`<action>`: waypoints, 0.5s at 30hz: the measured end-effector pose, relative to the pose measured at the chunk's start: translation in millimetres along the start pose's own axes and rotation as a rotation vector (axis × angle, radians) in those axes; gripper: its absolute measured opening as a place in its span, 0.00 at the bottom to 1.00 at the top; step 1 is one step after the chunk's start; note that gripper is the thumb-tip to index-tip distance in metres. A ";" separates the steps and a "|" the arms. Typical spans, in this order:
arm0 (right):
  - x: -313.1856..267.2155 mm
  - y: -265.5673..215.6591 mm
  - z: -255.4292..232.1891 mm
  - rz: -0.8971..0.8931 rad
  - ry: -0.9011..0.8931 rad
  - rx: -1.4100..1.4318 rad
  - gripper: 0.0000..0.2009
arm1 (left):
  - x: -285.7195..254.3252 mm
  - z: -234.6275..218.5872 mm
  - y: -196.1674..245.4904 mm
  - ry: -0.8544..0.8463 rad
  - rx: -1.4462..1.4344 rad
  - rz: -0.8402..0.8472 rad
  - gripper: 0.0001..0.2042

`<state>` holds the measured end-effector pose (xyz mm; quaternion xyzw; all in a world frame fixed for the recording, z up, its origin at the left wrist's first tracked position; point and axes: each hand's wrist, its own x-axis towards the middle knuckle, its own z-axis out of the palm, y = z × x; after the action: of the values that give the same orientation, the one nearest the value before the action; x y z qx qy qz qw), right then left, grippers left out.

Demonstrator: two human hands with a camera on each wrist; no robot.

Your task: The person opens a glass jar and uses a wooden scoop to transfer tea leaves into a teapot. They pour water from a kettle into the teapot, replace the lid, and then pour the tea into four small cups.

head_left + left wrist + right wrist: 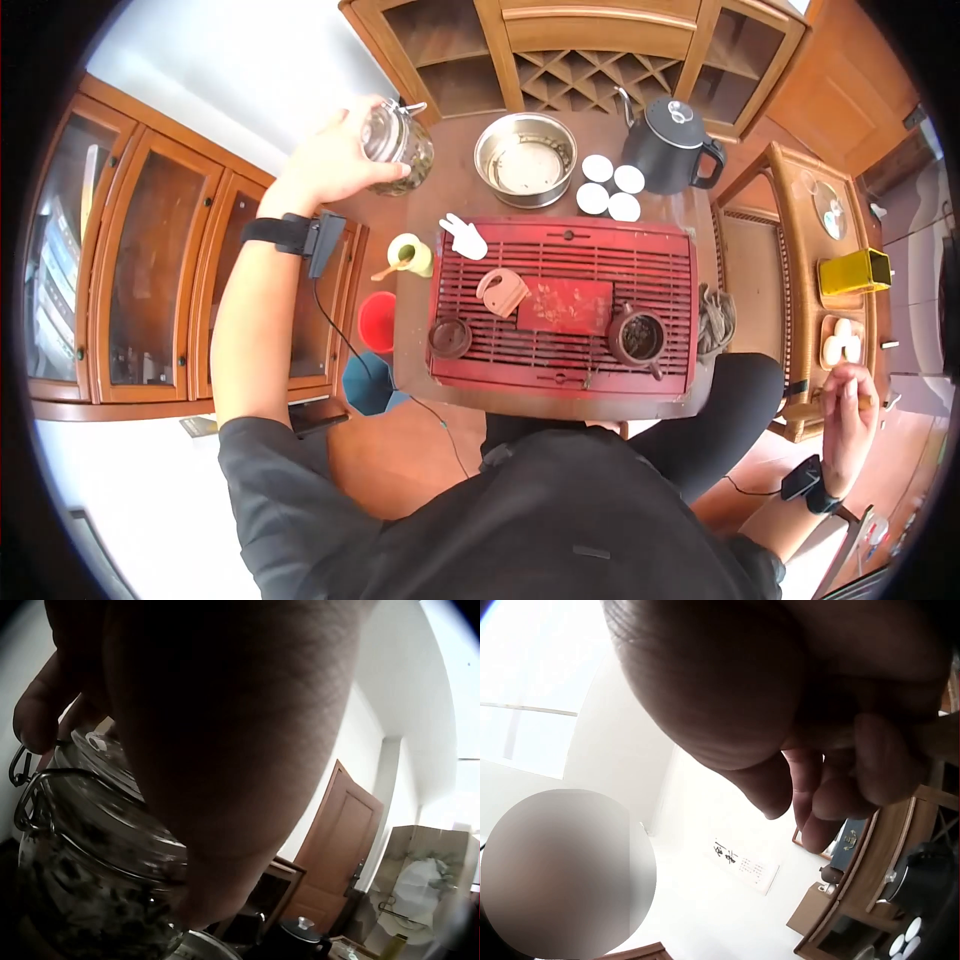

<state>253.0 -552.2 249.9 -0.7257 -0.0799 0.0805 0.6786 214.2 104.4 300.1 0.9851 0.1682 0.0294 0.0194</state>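
My left hand grips a clear glass jar with a wire-clip lid at the table's back left corner. Dark leaves fill the jar in the left wrist view, where the fingers wrap its lid and side. Off the table to the right, my right hand hangs with loosely curled fingers and nothing visible in them. Closest to the jar stand a steel bowl, a pale green holder with a wooden tool in it, and a white hand-shaped figure.
The red slatted tea tray bears a brown teapot with leaves, a round lid and a clay piece. A black kettle stands behind several white cups. A grey cloth lies at the tray's right edge.
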 end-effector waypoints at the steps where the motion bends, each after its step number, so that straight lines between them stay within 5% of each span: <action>1: -0.5 -2.2 -1.7 -0.004 -0.001 -0.016 0.09 | 8.4 5.0 -0.4 -0.029 0.005 -0.008 0.47; 15: 14.0 20.4 5.6 0.122 0.224 -0.068 0.09 | 112.4 110.3 -46.7 -0.252 -0.060 0.042 0.45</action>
<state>265.5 -544.9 229.1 -0.7563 0.0379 0.0370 0.6521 311.7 182.6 193.6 0.9833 0.1428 -0.0893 0.0693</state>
